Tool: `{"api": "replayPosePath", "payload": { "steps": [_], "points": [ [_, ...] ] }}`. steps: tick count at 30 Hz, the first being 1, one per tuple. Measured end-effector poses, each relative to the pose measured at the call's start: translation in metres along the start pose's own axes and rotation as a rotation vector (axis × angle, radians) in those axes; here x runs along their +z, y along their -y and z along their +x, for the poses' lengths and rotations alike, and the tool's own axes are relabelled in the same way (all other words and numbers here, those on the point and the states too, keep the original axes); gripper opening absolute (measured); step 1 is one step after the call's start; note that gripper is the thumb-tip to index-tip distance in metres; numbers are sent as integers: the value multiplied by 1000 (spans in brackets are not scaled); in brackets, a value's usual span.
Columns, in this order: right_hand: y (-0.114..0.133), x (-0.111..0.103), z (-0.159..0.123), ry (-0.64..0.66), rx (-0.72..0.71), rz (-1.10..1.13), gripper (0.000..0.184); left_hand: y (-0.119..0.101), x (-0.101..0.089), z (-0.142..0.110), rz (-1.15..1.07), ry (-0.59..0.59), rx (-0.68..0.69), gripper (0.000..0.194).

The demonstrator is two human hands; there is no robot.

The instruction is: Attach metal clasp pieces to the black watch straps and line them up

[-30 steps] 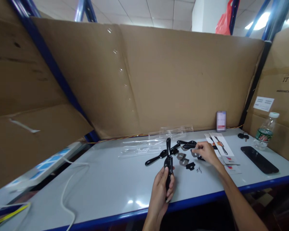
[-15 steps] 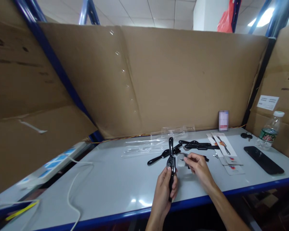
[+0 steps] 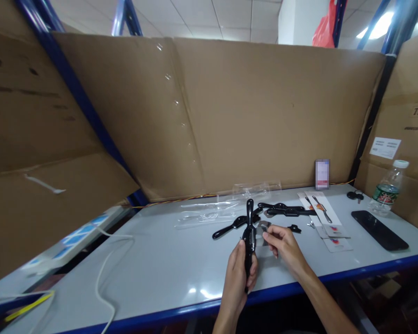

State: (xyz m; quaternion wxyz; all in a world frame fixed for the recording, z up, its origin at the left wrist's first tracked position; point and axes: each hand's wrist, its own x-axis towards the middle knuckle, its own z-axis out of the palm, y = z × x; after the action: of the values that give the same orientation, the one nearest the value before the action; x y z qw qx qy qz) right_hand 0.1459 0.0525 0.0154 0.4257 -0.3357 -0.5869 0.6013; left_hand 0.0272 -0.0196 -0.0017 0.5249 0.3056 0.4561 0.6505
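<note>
Since the earliest frame, my right hand (image 3: 287,248) has moved left, away from the printed cards (image 3: 323,215), to a position just beside the black tool (image 3: 250,237) in my left hand (image 3: 237,266). Left hand: fingers are closed around the lower handle; the thumb presses near the body. Tool position: nearly upright, above the front part of the table (image 3: 167,264), upper handle pointing away from me. Right hand: thumb and forefinger are pinched together on the edge of a gray metal plate (image 3: 262,229); the remaining fingers are curled. The plate is near the tool body; its outline appears to merge with parts behind it, so contact with the tool cannot be confirmed. A second black tool (image 3: 238,222) lies behind my left hand. Further black tools (image 3: 292,212) lie near the cards. A small black piece (image 3: 294,228) lies beyond my right hand.
</note>
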Motion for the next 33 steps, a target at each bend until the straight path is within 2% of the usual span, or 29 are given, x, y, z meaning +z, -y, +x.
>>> {"api": "replayPosePath", "payload": {
  "steps": [7,11,17,22,25,28,30,33],
  "points": [
    [-7,4,2,134,8,-45,46,-1,1,0,108,34,-25,55],
    [-7,4,1,133,-36,-86,44,-2,1,0,152,53,6,55],
    [-6,6,-5,79,-207,-213,35,-2,3,1,176,33,26,59],
    [-7,10,-6,57,-251,-299,33,-2,3,1,160,27,28,60],
    [-4,-8,-4,-37,-248,-314,33,-1,3,1,148,-4,40,60],
    [5,-45,-3,-291,-253,-456,34,-1,3,0,134,-29,11,61],
    [12,-71,-3,-424,-245,-699,26,-2,3,0,124,-32,3,62],
    [17,-92,-1,-390,-126,-1118,15,-3,3,-2,119,-37,17,62]
  ]
}}
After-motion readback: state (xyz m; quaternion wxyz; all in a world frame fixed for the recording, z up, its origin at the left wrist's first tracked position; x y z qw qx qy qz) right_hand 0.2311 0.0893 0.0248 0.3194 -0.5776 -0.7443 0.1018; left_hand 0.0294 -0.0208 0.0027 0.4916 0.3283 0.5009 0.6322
